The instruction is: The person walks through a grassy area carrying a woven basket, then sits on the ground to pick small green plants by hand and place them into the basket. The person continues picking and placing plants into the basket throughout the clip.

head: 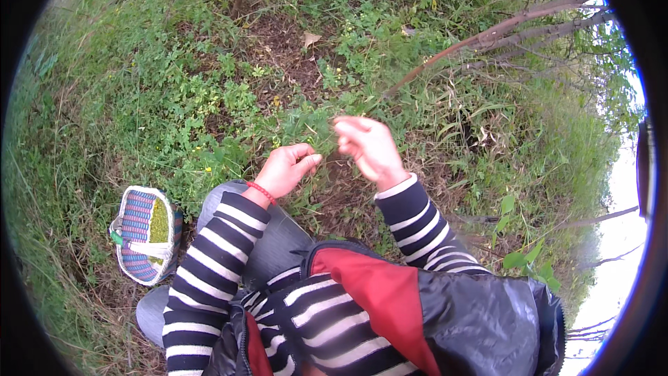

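Observation:
My left hand (286, 168), with a red beaded bracelet (261, 193) at the wrist, hangs over the low green plants (235, 109) with its fingers curled and the thumb against them. Whether something small sits inside it is hidden. To its right and slightly higher, my right hand (368, 147) is blurred by motion, fingers bent toward the left hand. Its grasp is unclear. The two hands are apart, with thin green stems (322, 138) between and behind them. By my left knee stands a woven basket (136, 219), holding a layer of small yellow-green plant pieces (159, 222).
Slanting reddish-brown branches (485, 36) reach in from the upper right. Dry grass and brown leaf litter (344, 203) cover the ground below my hands. A leafy shoot (527, 261) rises beside my right sleeve. My bent denim knees (271, 240) are close to the basket.

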### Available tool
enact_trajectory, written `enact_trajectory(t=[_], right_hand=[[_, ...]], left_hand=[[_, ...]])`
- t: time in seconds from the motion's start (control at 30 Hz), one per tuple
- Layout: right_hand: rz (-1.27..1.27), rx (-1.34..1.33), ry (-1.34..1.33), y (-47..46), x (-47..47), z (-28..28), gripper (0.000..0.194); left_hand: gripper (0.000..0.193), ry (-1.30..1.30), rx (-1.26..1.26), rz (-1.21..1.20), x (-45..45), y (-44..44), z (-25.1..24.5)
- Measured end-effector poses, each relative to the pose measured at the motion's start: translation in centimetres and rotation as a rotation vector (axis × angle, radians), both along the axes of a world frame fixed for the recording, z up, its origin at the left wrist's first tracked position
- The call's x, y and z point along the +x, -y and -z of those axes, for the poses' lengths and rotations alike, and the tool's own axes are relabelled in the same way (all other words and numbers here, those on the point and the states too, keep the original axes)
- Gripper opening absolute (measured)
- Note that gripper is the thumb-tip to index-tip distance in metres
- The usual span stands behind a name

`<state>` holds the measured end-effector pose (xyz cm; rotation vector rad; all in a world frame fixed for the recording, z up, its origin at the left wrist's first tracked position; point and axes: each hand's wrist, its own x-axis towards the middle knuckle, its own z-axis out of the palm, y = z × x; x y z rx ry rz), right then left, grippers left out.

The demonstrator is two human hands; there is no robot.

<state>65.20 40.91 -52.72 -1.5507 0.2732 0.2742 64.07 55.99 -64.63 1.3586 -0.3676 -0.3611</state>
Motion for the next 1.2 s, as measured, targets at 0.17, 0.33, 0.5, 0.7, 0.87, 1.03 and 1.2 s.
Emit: enact_trajectory(t=[0.17,0.33,0.5,0.7,0.87,1.03,1.2], right_hand=[[0.086,0.311,0.067,1.5,3.0,-1.7,0.032],[-0.168,-0.105,0.200,-0.2,5.3,-2.0,0.045],[-0.310,-0.573,0.366,-2.8,7.5,-1.9,0.039],[-0.415,-0.862,0.464,-3.4,6.6,-3.1,0.020],[-0.463,-0.866,0.383,-2.8,2.7,-2.5,0.015],[-0.600,-0.855,0.229,-2.7,-1.1,-0.7,0.016],[-0.626,-0.717,0.144,-2.6,-2.6,-0.5,0.014]], left_hand=[[0.018,0.004,0.006,-0.010,0.1,-0.1,0.0],[0.019,-0.018,-0.019,-0.001,-0.1,-0.4,-0.2],[0.020,-0.012,0.034,0.026,0.0,-0.8,-0.6],[0.021,-0.060,-0.062,-0.047,0.4,-0.5,-0.1],[0.020,-0.055,-0.086,-0.063,0.9,-0.3,0.5],[0.022,-0.130,-0.397,-0.045,0.9,-0.4,-0.2],[0.035,-0.222,-0.494,0.284,1.5,-0.9,-0.6]])
